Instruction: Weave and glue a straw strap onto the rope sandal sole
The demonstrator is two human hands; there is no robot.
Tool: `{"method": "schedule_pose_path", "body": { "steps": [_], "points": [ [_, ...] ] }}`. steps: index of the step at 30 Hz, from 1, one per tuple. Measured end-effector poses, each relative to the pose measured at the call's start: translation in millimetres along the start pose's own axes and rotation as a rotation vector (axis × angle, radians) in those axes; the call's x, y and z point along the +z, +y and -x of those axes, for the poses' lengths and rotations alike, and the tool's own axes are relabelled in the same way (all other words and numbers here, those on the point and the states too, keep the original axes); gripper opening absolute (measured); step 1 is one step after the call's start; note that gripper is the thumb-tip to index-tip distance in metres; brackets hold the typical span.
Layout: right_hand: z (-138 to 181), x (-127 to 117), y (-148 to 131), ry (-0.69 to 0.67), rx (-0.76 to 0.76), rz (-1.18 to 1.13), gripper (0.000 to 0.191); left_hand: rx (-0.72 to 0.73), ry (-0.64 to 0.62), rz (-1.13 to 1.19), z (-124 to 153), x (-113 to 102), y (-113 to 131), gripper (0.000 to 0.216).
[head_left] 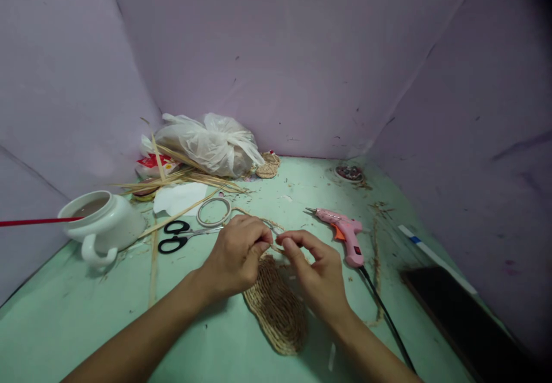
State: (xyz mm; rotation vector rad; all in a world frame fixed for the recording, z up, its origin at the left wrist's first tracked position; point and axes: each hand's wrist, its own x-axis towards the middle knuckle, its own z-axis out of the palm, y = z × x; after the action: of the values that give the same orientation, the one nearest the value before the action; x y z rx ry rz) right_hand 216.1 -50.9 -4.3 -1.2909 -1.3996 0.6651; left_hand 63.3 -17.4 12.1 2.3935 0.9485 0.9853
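My left hand [239,253] and my right hand [321,268] are close together at the middle of the table, thumbs and fingertips pinched. Between them runs a thin tan fibre strand [276,248], gripped at both sides. Just below lies a sole-shaped coil of tan fibre cord [278,311], its upper end partly hidden by my left hand. A length of twisted cord [259,218] trails behind the fingers. Black-handled scissors [176,237] lie left of my left hand, blades toward it. To the right of my right hand rests a pink glue gun [345,230], nozzle pointing left.
On the left stands a white pot [125,222] holding liquid and a red stick [38,221]. Behind are a tape roll [214,211], dry straw strips [194,179] and a tied plastic bag [211,141]. A dark flat slab [457,320] and the glue gun's cable [388,317] lie right.
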Motion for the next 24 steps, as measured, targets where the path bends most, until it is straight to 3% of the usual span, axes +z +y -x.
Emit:
{"method": "schedule_pose_path", "body": {
  "steps": [3, 9, 12, 19, 24],
  "points": [
    [-1.9, -1.5, 3.7, 0.106, 0.083, 0.011, 0.016, -0.027, 0.007, 0.038, -0.4, -1.5, 0.8, 0.013],
    [7.6, -0.8, -0.6, 0.236, -0.562, 0.312, 0.007, -0.180, 0.064, 0.096, -3.2, -1.3, 4.8, 0.011],
    [11.8, 1.1, -2.2, 0.240, -0.656, 0.459, 0.012, -0.220, 0.075, 0.098, -3.5, -0.5, 8.3, 0.010],
    [12.6, 4.1, -4.2, 0.228, -0.601, 0.451, 0.013, -0.106, 0.130, 0.054, 1.0, 3.5, 10.4, 0.012],
    [8.5, -1.1, -7.3, 0.023, -0.369, 0.246, 0.007, 0.147, 0.181, 0.108, 3.0, 6.4, 2.1, 0.015]
  ]
}}
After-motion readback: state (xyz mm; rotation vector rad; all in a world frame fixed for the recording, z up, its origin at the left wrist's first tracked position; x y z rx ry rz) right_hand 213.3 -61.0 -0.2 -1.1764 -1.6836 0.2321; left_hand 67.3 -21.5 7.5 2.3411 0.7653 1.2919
